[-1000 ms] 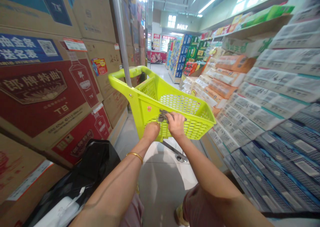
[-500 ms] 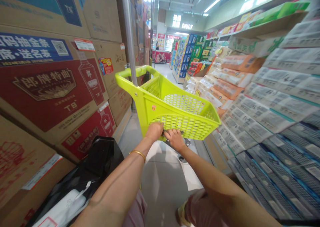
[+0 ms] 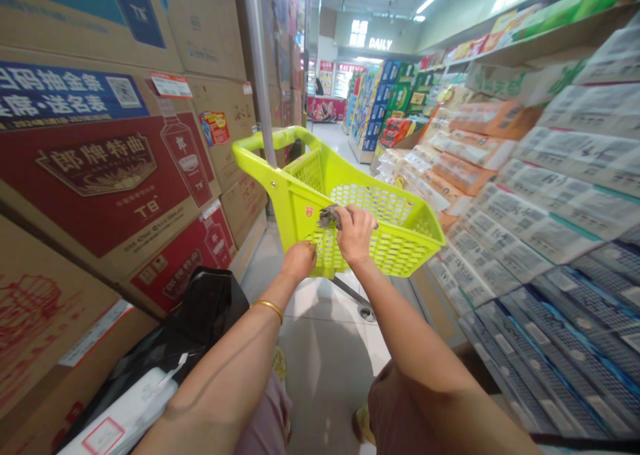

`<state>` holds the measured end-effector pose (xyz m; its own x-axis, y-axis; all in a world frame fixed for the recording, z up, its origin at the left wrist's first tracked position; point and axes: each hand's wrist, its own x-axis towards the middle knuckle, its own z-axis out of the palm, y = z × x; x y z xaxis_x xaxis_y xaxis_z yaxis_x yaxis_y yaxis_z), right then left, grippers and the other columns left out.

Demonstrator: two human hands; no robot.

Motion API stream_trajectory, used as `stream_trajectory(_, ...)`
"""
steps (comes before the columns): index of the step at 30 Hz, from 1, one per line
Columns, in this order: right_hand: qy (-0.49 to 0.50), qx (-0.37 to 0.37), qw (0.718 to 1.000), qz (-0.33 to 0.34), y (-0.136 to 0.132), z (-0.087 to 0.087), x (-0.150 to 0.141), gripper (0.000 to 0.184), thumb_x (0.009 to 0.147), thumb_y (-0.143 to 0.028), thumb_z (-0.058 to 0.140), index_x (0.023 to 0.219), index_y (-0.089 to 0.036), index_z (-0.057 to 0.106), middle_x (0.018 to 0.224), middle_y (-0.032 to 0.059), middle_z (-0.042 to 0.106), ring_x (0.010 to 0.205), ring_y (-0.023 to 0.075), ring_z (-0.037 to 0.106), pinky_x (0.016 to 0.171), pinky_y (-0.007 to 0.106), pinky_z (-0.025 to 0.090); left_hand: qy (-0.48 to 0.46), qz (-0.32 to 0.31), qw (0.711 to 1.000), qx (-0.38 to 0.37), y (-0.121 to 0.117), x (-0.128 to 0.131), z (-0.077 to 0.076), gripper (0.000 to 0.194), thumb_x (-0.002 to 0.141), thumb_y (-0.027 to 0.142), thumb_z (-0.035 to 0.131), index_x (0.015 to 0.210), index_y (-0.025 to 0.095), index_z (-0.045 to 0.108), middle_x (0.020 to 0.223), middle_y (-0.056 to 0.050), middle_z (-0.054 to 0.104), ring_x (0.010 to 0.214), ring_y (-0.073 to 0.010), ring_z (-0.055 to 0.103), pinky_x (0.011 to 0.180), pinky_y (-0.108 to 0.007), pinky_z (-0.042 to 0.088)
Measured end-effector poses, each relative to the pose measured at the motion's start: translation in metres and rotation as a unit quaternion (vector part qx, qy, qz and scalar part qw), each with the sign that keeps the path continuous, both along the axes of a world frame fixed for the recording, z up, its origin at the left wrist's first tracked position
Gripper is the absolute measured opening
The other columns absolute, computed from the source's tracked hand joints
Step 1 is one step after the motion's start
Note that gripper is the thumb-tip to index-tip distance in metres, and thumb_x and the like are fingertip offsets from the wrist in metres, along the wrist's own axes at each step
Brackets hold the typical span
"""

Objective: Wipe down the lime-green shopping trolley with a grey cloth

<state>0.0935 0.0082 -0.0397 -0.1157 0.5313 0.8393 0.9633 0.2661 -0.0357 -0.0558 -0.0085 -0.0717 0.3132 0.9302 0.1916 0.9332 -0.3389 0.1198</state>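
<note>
A lime-green plastic shopping cart (image 3: pixel 290 205) stands sideways in front of me, its handle to the left. In my right hand (image 3: pixel 356 233) is a crumpled grey rag (image 3: pixel 329 217), held against the upper part of the cart's perforated side wall. My left hand (image 3: pixel 299 261) is closed at the lower left of that same wall, its fingers at the lattice holes. How far these fingers reach into the holes is hidden. A small red sticker (image 3: pixel 309 211) shows on the cart beside the rag. The basket's visible inside holds no goods.
Stacked cardboard cartons (image 3: pixel 107 155) line the left, with a black bag (image 3: pixel 200 308) and a white packet (image 3: pixel 130 408) in front. Packaged paper goods (image 3: pixel 550 221) are piled on the right. A metal pole (image 3: pixel 261 75) rises by the cart handle. Tiled floor (image 3: pixel 320 361) lies below.
My right hand has risen from the cart's lower edge to the upper side wall, bringing the grey rag into clearer sight. My left hand has shifted slightly left and stays low on the cart.
</note>
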Motion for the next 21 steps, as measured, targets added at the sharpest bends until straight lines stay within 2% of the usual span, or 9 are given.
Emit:
stream_trajectory(3,-0.004,-0.017,1.0,0.007,0.001,-0.009,-0.002,0.039,0.082,-0.011,0.043,0.112,-0.026,0.061,0.11,0.0102,0.056,0.096,0.0241,0.041,0.083,0.039,0.027,0.006,-0.003,1.0,0.0,0.004,0.004,-0.008,0.031,0.09,0.018,0.034,0.1,0.013,0.063,0.095,-0.012,0.065,0.091,-0.0197,0.06,0.081,-0.029,0.045)
stream_trajectory(6,-0.038,-0.079,0.996,0.028,-0.001,-0.027,-0.001,0.039,0.082,-0.012,0.043,0.113,-0.027,0.061,0.109,0.0098,0.057,0.095,0.0237,0.04,0.082,0.038,0.027,0.004,-0.003,1.0,0.001,0.007,0.007,-0.014,0.033,0.09,0.014,0.032,0.11,0.013,0.059,0.1,-0.011,0.065,0.096,-0.0196,0.058,0.084,-0.029,0.044)
stream_trajectory(10,-0.107,-0.141,0.983,0.057,-0.007,-0.051,0.004,0.035,0.087,-0.016,0.042,0.115,-0.027,0.06,0.108,0.0085,0.058,0.095,0.0228,0.04,0.083,0.037,0.025,-0.016,0.001,1.0,-0.001,0.01,0.009,-0.019,0.033,0.09,0.013,0.032,0.107,0.012,0.061,0.1,-0.012,0.065,0.098,-0.0198,0.058,0.085,-0.029,0.044)
stream_trajectory(14,-0.165,-0.18,0.967,0.078,-0.013,-0.075,0.012,0.033,0.091,-0.021,0.038,0.115,-0.025,0.06,0.107,0.0089,0.059,0.092,0.022,0.041,0.08,0.036,0.025,-0.01,-0.002,1.0,-0.003,0.012,0.011,-0.018,0.032,0.089,0.013,0.034,0.095,0.011,0.065,0.096,-0.014,0.065,0.094,-0.0212,0.06,0.084,-0.03,0.045)
stream_trajectory(18,-0.229,-0.225,0.943,0.093,-0.019,-0.1,0.019,0.031,0.093,-0.023,0.036,0.111,-0.023,0.061,0.102,0.0089,0.06,0.09,0.0218,0.042,0.076,0.035,0.025,-0.003,-0.004,1.0,-0.008,0.011,0.014,-0.012,0.03,0.089,0.015,0.036,0.1,0.011,0.063,0.097,-0.014,0.065,0.093,-0.0213,0.061,0.083,-0.032,0.047)
stream_trajectory(21,-0.263,-0.252,0.926,0.101,-0.023,-0.111,0.02,0.029,0.093,-0.021,0.036,0.103,-0.023,0.062,0.096,0.0078,0.061,0.088,0.021,0.043,0.076,0.035,0.025,0.006,0.0,1.0,-0.025,0.011,0.016,-0.008,0.03,0.088,0.015,0.036,0.099,0.009,0.064,0.096,-0.015,0.065,0.093,-0.0217,0.062,0.083,-0.032,0.047)
